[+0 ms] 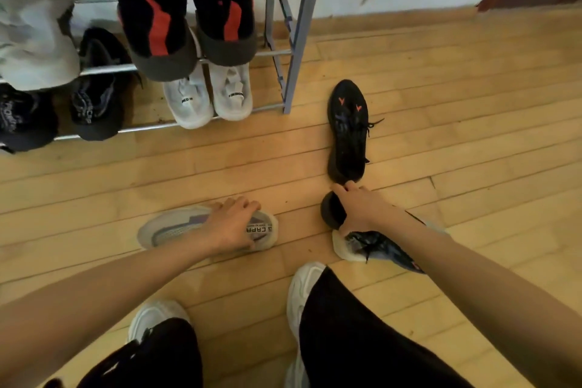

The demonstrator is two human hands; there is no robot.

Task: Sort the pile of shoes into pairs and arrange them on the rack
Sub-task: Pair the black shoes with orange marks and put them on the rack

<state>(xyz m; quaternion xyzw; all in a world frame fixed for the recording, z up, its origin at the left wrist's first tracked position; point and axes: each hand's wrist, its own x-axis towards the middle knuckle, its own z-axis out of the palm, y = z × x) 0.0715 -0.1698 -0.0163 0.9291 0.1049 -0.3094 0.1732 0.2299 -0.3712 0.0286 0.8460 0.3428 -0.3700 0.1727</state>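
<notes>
Gripping grey sneaker [170, 227] with left hand [233, 224]; right hand [362, 208] clasping black shoe [330, 211].

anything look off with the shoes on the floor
Nothing damaged, but the floor shoes are scattered: the orange-marked black shoe lies alone by the rack, the grey shoe under the left hand lies crosswise, and the dark shoe in the right hand overlaps a white-soled blue shoe.

Warm, rather dim indoor light spreads evenly over the wooden floor [441, 104], leaving only faint, soft shadows. The whole picture is slightly blurred, and the black shoes [151, 9] on the rack [304, 25] sink into near-featureless dark. Wide-angle distortion bows the floor's lines towards the edges.
</notes>
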